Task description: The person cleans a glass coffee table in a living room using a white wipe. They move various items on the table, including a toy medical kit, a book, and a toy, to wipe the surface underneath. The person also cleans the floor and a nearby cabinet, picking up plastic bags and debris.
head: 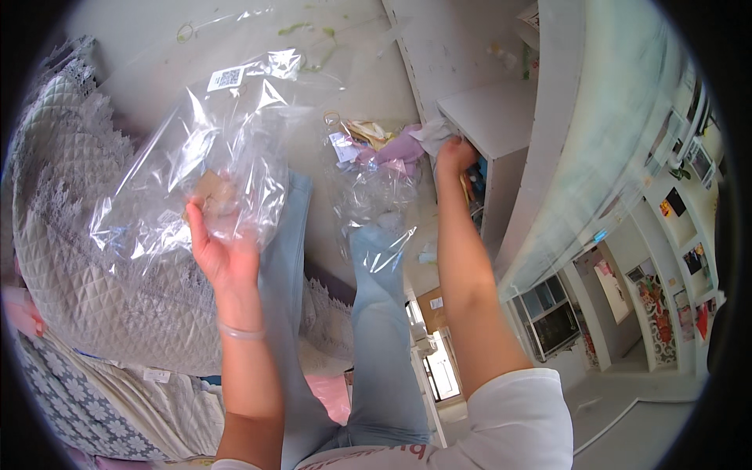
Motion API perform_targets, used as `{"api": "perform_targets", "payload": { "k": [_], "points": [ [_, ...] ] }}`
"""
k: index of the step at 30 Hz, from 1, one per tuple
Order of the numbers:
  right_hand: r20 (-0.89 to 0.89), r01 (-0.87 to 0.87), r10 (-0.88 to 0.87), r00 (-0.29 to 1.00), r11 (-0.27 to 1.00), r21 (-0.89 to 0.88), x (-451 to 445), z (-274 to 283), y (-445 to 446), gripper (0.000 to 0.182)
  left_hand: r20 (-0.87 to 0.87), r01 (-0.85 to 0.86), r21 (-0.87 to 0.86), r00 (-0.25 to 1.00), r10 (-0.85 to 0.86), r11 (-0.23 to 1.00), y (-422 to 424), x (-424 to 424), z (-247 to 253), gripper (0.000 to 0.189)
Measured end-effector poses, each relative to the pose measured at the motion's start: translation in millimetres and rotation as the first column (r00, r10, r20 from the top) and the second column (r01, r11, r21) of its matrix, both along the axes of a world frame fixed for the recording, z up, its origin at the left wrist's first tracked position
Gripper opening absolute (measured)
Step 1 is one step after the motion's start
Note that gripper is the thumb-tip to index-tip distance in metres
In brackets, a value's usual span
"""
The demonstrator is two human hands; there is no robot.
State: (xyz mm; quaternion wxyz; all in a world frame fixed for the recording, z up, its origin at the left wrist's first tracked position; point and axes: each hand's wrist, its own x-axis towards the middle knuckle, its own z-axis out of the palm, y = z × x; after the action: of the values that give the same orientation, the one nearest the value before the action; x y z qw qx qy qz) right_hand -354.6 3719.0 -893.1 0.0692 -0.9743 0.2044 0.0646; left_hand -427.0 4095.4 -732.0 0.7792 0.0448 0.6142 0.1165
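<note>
My left hand is at the left centre, under and partly behind a large clear plastic bag; a tan piece of card or paper shows through the film at its fingertips. The bag bears a white printed label. On the right, my right hand holds a whitish crumpled cloth or film at the opening of a white cabinet. Between the hands, a second clear bag near my knee has pink and yellow folded pieces at its top.
A quilted cover with lace trim lies on the left, above a floral fabric. Green scraps and a rubber band lie on the pale surface ahead. Pale translucent sheeting hangs at the right.
</note>
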Motion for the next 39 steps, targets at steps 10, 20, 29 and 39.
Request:
{"api": "perform_targets", "payload": {
  "k": [10, 20, 29, 39],
  "points": [
    [0.062, 0.236, -0.228, 0.972, 0.95, -0.206, 9.9, -59.2, 38.2, 0.039, 0.09, 0.032, -0.099, 0.996, -0.023, 0.995, 7.0, -18.9, -0.2, 0.038],
    [0.309, -0.347, 0.3, 0.903, 0.931, 0.112, 83.8, 3.7, 77.9, 0.029, 0.02, -0.003, -0.034, 1.0, 0.004, 0.999, 12.1, -19.0, -2.4, 0.033],
    [0.568, 0.074, -0.236, 0.788, 0.953, 0.294, 154.0, -104.6, 67.7, 0.038, 0.012, -0.056, -0.074, 0.998, 0.057, 0.996, 17.6, 0.4, -7.7, 0.022],
    [0.401, -0.014, -0.11, 0.909, 0.956, 0.295, 240.0, -63.2, 105.0, 0.029, 0.026, -0.059, -0.064, 0.998, 0.061, 0.996, 34.8, 18.7, -6.4, 0.027]
  ]
}}
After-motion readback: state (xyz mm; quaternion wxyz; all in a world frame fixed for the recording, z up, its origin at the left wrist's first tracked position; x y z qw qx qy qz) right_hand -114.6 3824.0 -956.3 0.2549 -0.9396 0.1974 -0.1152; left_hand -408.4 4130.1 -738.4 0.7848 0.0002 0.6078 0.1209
